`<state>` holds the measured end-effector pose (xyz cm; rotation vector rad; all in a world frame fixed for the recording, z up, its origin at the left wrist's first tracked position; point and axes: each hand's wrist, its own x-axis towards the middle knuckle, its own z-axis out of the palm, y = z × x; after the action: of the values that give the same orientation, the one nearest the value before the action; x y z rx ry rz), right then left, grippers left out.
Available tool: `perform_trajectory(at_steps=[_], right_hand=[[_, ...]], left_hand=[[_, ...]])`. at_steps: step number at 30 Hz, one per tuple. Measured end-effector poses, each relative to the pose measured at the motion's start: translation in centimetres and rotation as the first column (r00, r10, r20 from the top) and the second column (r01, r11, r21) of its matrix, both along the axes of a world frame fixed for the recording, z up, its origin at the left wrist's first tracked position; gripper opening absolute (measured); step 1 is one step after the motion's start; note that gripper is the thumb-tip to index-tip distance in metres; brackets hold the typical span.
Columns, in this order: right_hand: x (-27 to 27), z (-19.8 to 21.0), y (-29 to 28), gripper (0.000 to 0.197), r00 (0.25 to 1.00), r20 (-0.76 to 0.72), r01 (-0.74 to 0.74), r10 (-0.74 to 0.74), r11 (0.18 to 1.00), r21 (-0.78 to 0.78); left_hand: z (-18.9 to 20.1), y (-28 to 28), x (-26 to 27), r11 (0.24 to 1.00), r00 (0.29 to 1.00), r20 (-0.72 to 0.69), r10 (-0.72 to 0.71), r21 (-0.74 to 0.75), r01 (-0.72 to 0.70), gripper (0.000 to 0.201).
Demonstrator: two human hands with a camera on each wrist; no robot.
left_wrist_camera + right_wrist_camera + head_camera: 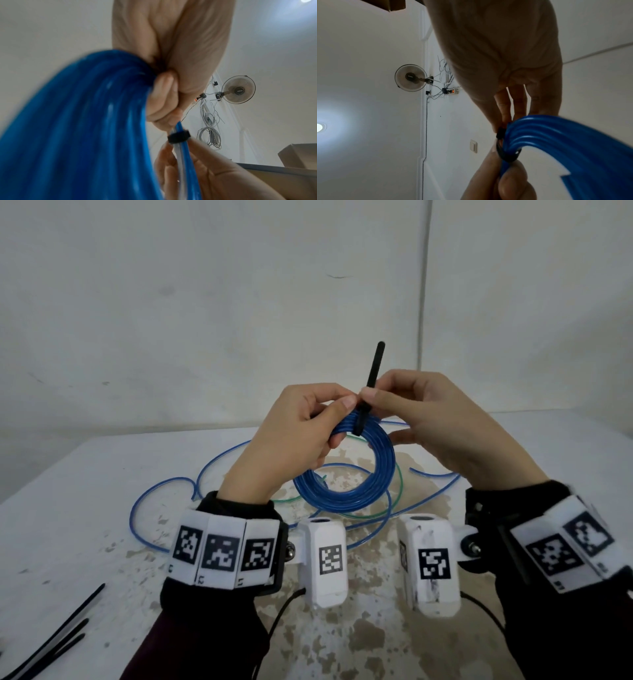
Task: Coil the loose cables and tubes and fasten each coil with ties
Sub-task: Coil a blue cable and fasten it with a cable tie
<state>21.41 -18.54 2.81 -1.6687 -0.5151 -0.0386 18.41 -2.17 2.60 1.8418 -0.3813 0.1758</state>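
One coil wound so far — the ring of translucent blue plastic tubing (346, 470), held up above the far middle of the stained white table (85, 508), between both hands. Gripped at its top left by the left hand (291, 440), thumb over the bundled turns and fingers curled beneath. Wrapped round those turns at the top, a black strap tie (363, 405), its free tail standing straight up. Pinched at the tie by the right hand (435, 422), thumb and forefinger pressed together on the strap, the other fingers loosely spread below. By the look of it, fastening under way but not finished: tail not trimmed or tucked, tightness impossible to judge.

Plenty left. Loose lengths of blue tubing (164, 491) sprawled across the table under and around the coil, with a thin green tube (291, 501) threaded among them — none of it coiled. Several spare black ties (61, 642) lying at the near left edge, partly cut off by the frame.

Hard to make out: whether the loose blue lengths are one piece or several, their runs hidden behind the wrists and the white wrist-camera housings (323, 559). Wrist views blurred by blue tubing close to the lens; tie's locking head not clearly visible in any view.
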Motion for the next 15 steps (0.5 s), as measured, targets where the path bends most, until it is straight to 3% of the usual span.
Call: perform_trajectory(at_steps=[3,8,11,15], right_hand=[[-0.05,0.13,0.24,0.017,0.991,0.114,0.070,-0.072,0.997,0.016],[-0.11,0.02,0.38,0.019,0.949,0.293,0.153,-0.120,0.984,-0.095],[-0.18,0.11,0.31,0.019,0.943,0.311,0.161,-0.118,0.980,-0.114],[-0.11,0.20,0.26,0.017,0.947,0.284,0.166,-0.151,0.986,-0.028]], left_hand=[[-0.05,-0.16,-0.04,0.999,0.999,-0.031,0.017,-0.039,-0.018,0.023],[-0.32,-0.52,0.20,0.997,0.996,-0.062,0.066,-0.044,-0.068,0.022],[-0.29,-0.51,0.19,0.997,0.997,-0.037,0.070,-0.031,-0.071,0.020],[0.05,-0.58,-0.07,0.999,1.000,0.004,0.016,-0.046,-0.015,0.022]])
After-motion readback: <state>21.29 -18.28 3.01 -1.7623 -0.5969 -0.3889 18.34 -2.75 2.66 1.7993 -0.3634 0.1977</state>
